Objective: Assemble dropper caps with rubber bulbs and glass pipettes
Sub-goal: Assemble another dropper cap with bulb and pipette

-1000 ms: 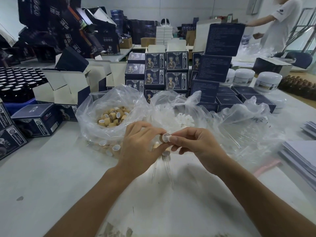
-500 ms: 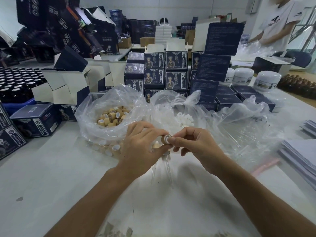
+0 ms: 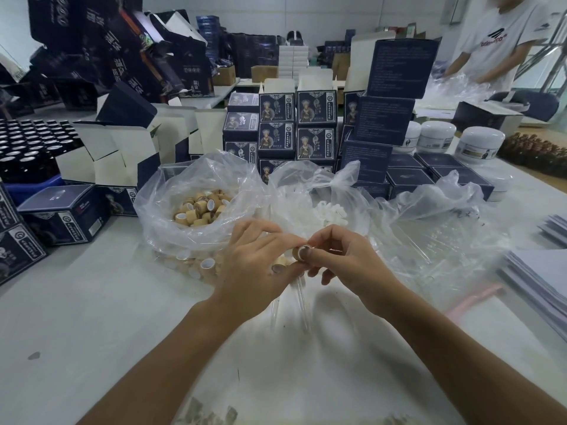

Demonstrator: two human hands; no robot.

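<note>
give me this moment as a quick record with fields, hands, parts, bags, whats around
left hand: grips tan caps, glass pipettes hanging below it
right hand: pinches the tan cap held between both hands
glass pipettes: clear, pointing down toward the table
left bag: clear plastic, open, holds loose tan caps
middle bag: clear plastic, holds white rubber bulbs
right bag: clear plastic, contents hard to make out
table: white
behind bags: stacked dark blue boxes, white jars
far right: another person at a second table
</note>
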